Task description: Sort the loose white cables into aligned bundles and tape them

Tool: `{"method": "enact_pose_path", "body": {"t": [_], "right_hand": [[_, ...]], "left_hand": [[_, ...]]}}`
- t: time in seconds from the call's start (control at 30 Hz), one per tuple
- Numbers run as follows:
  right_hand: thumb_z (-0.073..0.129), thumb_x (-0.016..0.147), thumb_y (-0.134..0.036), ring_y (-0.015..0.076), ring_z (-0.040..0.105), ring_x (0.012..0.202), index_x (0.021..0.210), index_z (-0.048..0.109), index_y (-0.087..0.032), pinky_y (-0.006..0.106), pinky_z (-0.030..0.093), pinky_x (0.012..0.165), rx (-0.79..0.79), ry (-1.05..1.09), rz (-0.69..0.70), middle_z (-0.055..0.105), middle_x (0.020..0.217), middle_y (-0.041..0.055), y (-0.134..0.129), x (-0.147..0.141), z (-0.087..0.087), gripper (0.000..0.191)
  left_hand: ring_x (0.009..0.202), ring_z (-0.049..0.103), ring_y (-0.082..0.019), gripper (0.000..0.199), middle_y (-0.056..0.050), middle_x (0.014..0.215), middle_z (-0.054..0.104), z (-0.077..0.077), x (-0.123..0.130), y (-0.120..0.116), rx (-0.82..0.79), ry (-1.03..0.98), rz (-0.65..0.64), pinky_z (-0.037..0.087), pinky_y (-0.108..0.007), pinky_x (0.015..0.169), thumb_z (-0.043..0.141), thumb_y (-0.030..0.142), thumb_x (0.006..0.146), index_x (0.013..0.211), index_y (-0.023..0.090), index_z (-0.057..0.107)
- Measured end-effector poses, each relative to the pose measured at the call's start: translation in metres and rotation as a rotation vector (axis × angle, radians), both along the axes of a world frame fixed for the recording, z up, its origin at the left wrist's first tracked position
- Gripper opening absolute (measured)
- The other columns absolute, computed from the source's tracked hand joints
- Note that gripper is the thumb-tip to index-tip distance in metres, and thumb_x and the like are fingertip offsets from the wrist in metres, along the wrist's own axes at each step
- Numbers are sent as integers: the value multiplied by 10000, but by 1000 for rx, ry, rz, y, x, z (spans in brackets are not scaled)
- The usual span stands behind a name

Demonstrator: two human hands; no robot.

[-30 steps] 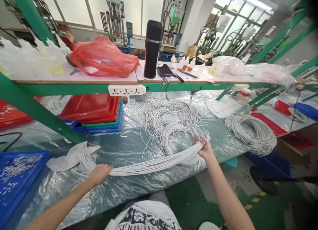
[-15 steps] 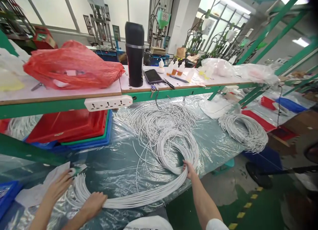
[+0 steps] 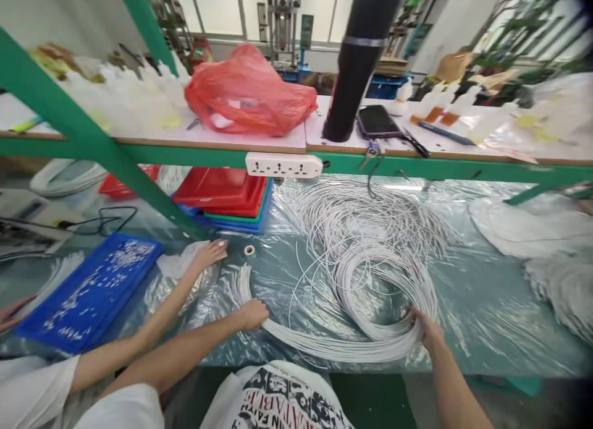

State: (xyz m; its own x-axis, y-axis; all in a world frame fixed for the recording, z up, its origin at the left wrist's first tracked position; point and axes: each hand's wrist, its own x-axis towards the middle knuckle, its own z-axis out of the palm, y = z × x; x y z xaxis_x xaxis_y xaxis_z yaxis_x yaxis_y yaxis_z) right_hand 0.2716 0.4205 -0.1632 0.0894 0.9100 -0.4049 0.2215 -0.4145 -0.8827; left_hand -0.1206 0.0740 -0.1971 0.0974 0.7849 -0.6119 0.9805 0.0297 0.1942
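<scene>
My left hand (image 3: pixel 253 314) is wrapped round a bundle of white cables (image 3: pixel 324 345) near its left end, where the loose cable ends (image 3: pixel 241 280) fan out beyond my fist. My right hand (image 3: pixel 427 331) grips the same bundle further right, at the lower right side of the coil (image 3: pixel 345 293) that it runs into. Between my hands the bundle sags in a shallow curve toward the table's front edge. A small tape roll (image 3: pixel 250 250) lies just past the cable ends. To its left, a co-worker's hand (image 3: pixel 214 253) rests on crumpled white sheeting (image 3: pixel 178 263).
A loose heap of cables (image 3: pixel 370 209) lies behind the coil, another coil (image 3: pixel 563 293) at right. Red trays (image 3: pixel 217 185) are stacked under the green-framed shelf (image 3: pixel 213 152), which carries a black bottle (image 3: pixel 354 64). A blue tray (image 3: pixel 92 293) with small white pieces sits left.
The view has swung left, bringing the blue tray into sight. The co-worker's hand has let go of the tape roll, which now lies on the table. My hands still grip the bundle.
</scene>
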Motion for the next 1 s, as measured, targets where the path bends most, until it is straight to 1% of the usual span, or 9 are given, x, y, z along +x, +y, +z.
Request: {"method": "enact_pose_path", "body": {"t": [0.1, 0.2, 0.27, 0.4, 0.5, 0.57, 0.63, 0.77, 1.0], "right_hand": [[712, 595, -382, 500, 593, 952, 750, 560, -230, 685, 442, 795, 42, -338, -45, 632, 817, 208, 5, -4, 12, 265], [581, 691, -444, 479, 382, 1297, 1046, 588, -148, 647, 251, 1067, 212, -510, 57, 558, 1213, 293, -17, -23, 19, 462], [461, 788, -462, 403, 419, 1300, 1172, 556, -98, 550, 298, 1091, 333, -517, 276, 542, 1285, 261, -49, -50, 16, 538], [502, 851, -469, 278, 609, 1102, 1130, 630, -158, 369, 453, 983, 402, -441, 951, 671, 1154, 139, -140, -118, -3, 437], [735, 720, -469, 275, 626, 1076, 1209, 620, -213, 332, 473, 934, 382, -479, 1356, 677, 1170, 92, -199, -154, -19, 563], [819, 643, -448, 317, 642, 1027, 1210, 618, -189, 369, 483, 898, 349, -587, 1512, 689, 1117, 125, -218, -163, -27, 655], [813, 689, -392, 332, 647, 1004, 1196, 616, -155, 403, 480, 884, 312, -729, 1596, 690, 1070, 152, -220, -162, -33, 593], [654, 904, -332, 259, 633, 1002, 1152, 615, -129, 452, 488, 902, 248, -984, 1657, 658, 1089, 113, -194, -142, -39, 323], [622, 940, -343, 250, 605, 1041, 1141, 618, -125, 468, 498, 914, 220, -1132, 1657, 616, 1156, 109, -172, -122, -42, 296]], "left_hand": [[849, 700, -329, 87, -166, 862, 737, -4, 7, 3, 25, -20, -8, 535, -429, 765, 664, 162, 678, 754, 166, 705], [794, 700, -324, 67, -175, 817, 733, -6, 8, 4, 45, -26, -11, 535, -411, 722, 670, 140, 648, 708, 151, 698], [782, 699, -319, 60, -180, 804, 730, -8, 8, 5, 58, -30, -5, 530, -400, 714, 668, 135, 643, 696, 147, 695], [775, 696, -302, 41, -158, 773, 727, -9, 4, 7, 75, -42, 11, 523, -381, 731, 674, 145, 643, 679, 160, 685], [811, 696, -299, 66, -146, 806, 730, -1, -9, 2, 90, -41, 21, 514, -373, 753, 659, 172, 675, 733, 171, 689], [836, 696, -302, 101, -143, 833, 731, 7, -23, -5, 96, -29, 31, 509, -375, 767, 631, 181, 708, 790, 175, 691], [840, 695, -302, 115, -136, 830, 728, 14, -40, -15, 92, -14, 43, 504, -374, 775, 613, 183, 729, 818, 178, 686], [844, 689, -292, 123, -123, 819, 720, 23, -73, -32, 70, 24, 78, 493, -368, 804, 607, 157, 731, 834, 178, 671], [849, 674, -256, 86, -103, 783, 699, 9, -86, -22, 50, 86, 109, 465, -361, 883, 615, 101, 721, 765, 166, 650]]}}
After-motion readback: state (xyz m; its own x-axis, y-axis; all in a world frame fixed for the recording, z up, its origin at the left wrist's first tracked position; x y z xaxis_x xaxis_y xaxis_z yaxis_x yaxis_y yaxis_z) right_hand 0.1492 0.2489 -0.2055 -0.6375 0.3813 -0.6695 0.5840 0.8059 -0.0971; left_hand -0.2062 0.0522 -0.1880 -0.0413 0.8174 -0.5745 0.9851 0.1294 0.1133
